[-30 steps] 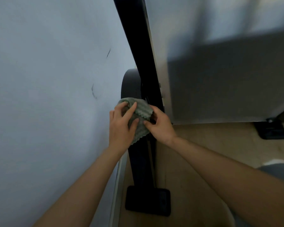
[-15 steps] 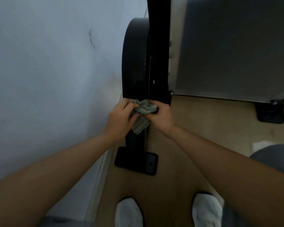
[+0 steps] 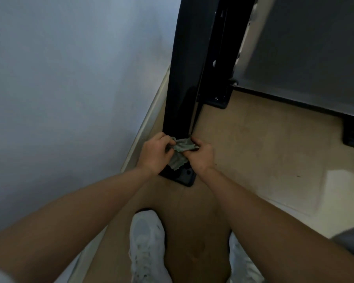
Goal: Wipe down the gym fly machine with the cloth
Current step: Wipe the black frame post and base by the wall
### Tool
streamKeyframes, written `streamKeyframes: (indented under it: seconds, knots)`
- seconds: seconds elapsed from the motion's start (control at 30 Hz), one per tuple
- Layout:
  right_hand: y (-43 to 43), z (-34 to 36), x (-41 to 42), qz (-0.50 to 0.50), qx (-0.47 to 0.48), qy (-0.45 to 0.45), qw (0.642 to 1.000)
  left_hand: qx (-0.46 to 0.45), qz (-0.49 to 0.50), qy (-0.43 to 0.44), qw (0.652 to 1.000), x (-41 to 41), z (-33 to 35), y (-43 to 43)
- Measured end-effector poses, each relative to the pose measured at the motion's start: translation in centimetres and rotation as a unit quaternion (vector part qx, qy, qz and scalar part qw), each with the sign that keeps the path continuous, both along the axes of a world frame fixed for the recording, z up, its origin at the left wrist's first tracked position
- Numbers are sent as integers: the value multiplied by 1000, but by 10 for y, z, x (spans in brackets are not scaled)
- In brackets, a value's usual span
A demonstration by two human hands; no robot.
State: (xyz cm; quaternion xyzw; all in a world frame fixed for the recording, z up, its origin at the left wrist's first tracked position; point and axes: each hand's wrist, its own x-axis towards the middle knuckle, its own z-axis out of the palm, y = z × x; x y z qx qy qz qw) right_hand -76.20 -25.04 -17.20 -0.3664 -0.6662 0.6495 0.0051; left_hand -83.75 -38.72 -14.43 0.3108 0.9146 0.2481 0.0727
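Cloth (image 3: pixel 182 145), one; left hand (image 3: pixel 155 155), right hand (image 3: pixel 202 157)

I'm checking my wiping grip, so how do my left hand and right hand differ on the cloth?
The left hand grips from the wall side of the black post; the right hand grips from the opposite side. The loose tail of the cloth hangs nearer the left hand than the right hand. Both curl their fingers round the cloth at the post's base, above the foot plate.

Pale wall (image 3: pixel 70 78), cream skirting board (image 3: pixel 149 119), tan floor (image 3: pixel 264 150), bright patch (image 3: pixel 345 186) at right
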Motion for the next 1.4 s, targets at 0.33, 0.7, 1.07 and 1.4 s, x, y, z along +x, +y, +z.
streamKeyframes:
  seconds: [0.33, 0.7, 1.07, 1.4]
  knots:
    - [-19, -32, 22, -9, -39, -99, 994, 15, 158, -162, 974, 22, -24, -20]
    - [38, 47, -36, -262, -260, 62, 927, 202, 80, -31, 976, -13, 31, 59]
    - [58, 106, -74, -176, -14, 261, 949, 263, 83, 74, 958, -77, 88, 94]
    - [61, 111, -80, -170, 21, 238, 956, 143, -144, 235, 950, -127, 115, 91]
